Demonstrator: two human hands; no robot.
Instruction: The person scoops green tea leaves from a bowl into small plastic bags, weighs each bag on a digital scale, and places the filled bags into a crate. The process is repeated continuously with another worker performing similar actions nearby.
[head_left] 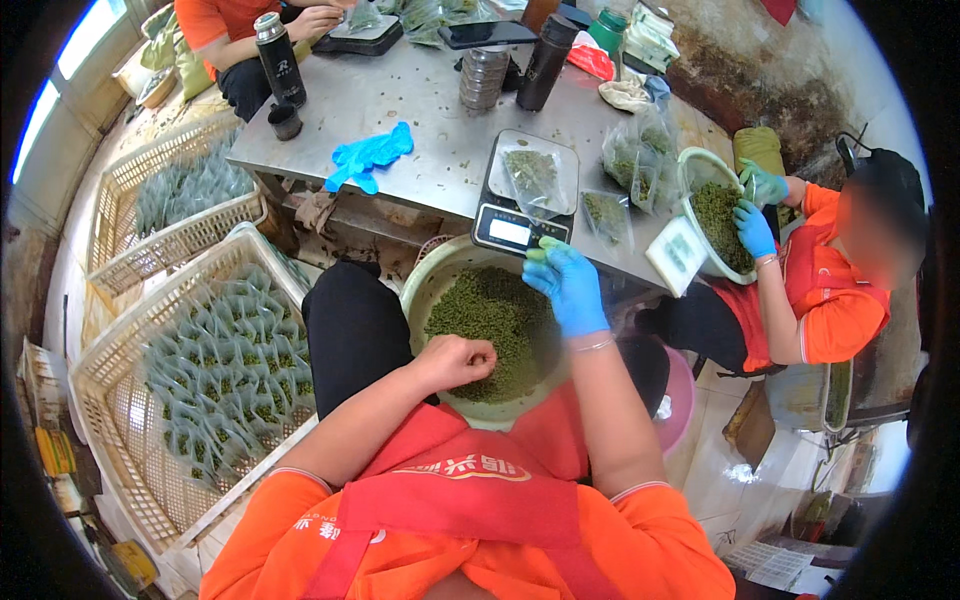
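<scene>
Between my knees stands a wide pale-green basin (418, 290) with small green peppercorn-like grains (490, 320) in it. Over its near left part, my bare left hand (458, 362) is curled closed; anything inside it is hidden. My right hand (565, 288), in a blue glove with green fingertips, is at the near edge of a digital scale (508, 228). Its fingers are bent together, and I cannot make out anything in them. A clear plastic bag (535, 180) partly filled with green grains lies on the scale's pan. Another filled bag (607, 215) lies just right of it.
The metal table (430, 130) bears a blue glove (368, 158), a black flask (280, 60) and a dark tumbler (547, 62). Crates (110, 410) of filled bags stand left. At right, a co-worker (810, 270) handles grains in another basin (690, 165); another person (240, 40) sits across the table.
</scene>
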